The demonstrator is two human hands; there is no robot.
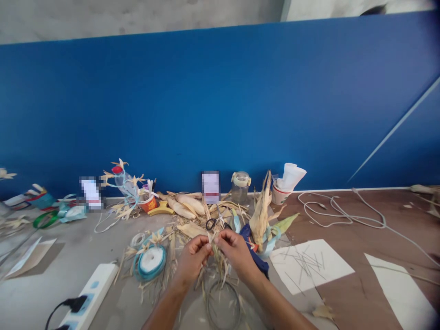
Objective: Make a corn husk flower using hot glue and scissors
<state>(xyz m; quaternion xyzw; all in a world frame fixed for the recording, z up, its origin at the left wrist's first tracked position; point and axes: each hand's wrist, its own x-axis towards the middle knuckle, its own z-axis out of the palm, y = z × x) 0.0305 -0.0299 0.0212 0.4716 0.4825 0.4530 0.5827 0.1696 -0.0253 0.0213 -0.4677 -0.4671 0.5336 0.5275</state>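
My left hand and my right hand meet over the middle of the table, fingertips pinched together on a small strip of dried corn husk between them. Below my hands lies a thin wire ring among loose husk scraps. Just behind them sit black-handled scissors. A blue glue gun rests by my right wrist. A spool of teal ribbon sits left of my left hand.
A white power strip lies at the front left. White paper sheets with thin sticks lie to the right. A glass jar, cups, corn cobs and white cables line the blue partition.
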